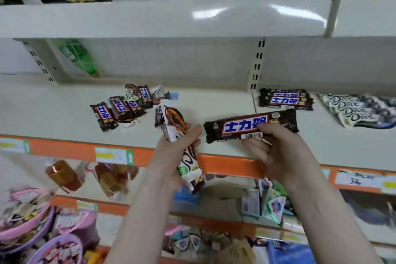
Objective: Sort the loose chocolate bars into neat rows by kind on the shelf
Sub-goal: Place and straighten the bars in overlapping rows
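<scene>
**Two bars in hand above the shelf edge**

The left hand (177, 146) was closed around a white-and-brown chocolate bar (182, 146), held nearly upright with its top leaning toward 11 o'clock. The right hand (272, 148) gripped a dark brown bar with blue lettering (250, 125), held roughly level, fingers pinching its lower edge near the barcode. Both bars hung over the front part of the white shelf (64, 118), just above its orange edge strip (231, 165).

At 10 o'clock from the hands lay a loose pile of mixed bars (126, 106), dark ones and white ones overlapping at odd angles. At 2 o'clock, past the shelf divider, a neat stack of dark bars (286, 99) sat against the back. Just beside it at 3 o'clock, a row of white bars (357, 110) lay overlapped like shingles.

A green bottle (77, 58) lay against the back wall at 11 o'clock.
</scene>
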A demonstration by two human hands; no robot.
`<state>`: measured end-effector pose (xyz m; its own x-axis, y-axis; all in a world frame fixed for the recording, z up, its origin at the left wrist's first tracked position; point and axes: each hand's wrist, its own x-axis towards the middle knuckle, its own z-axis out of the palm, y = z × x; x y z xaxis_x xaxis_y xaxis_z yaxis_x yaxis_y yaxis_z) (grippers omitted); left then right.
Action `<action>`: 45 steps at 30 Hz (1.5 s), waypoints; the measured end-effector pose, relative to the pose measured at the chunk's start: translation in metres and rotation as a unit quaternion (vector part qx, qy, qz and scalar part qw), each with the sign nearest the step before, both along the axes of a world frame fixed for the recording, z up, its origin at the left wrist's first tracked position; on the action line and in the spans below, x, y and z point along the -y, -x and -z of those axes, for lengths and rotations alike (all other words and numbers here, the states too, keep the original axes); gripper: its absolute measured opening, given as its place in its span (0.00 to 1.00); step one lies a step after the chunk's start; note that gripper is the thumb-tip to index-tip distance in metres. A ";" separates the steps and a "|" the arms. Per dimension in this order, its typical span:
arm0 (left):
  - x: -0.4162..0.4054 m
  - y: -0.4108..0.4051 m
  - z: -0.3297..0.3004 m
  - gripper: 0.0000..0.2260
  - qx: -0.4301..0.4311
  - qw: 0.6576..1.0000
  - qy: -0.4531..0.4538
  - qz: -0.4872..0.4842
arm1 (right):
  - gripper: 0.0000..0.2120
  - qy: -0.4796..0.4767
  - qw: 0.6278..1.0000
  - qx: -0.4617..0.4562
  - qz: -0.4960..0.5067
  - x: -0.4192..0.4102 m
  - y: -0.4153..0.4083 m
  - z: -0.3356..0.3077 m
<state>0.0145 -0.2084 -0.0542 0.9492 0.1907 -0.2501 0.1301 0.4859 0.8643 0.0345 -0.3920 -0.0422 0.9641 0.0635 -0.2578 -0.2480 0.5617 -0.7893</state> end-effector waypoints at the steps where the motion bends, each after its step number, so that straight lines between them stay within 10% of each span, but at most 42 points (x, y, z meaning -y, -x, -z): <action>1: 0.010 0.008 0.000 0.14 -0.008 1.000 -0.002 0.011 | 0.04 -0.009 1.000 -0.008 -0.002 0.005 0.007 -0.001; 12: 0.096 0.023 -0.008 0.07 -0.007 1.000 -0.016 0.020 | 0.18 0.167 0.980 0.106 0.034 0.109 0.027 0.006; 18: 0.164 -0.012 -0.007 0.06 -0.019 0.999 -0.026 0.016 | 0.20 0.497 0.824 0.263 -0.065 0.192 0.001 0.001; 28: 0.202 -0.048 0.006 0.06 -0.044 0.999 -0.028 -0.013 | 0.19 0.616 0.653 0.439 -0.049 0.239 -0.060 0.020; 45: 0.156 -0.146 0.002 0.09 -0.085 0.991 -0.098 -0.030 | 0.17 0.696 0.554 0.457 0.004 0.184 -0.168 0.036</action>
<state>0.1606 -0.3646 -0.0558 0.8819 0.3053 -0.3591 0.2591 0.3225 0.9104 0.2023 -0.5763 -0.0785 0.7309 0.4113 0.5447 0.6107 -0.7505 -0.2526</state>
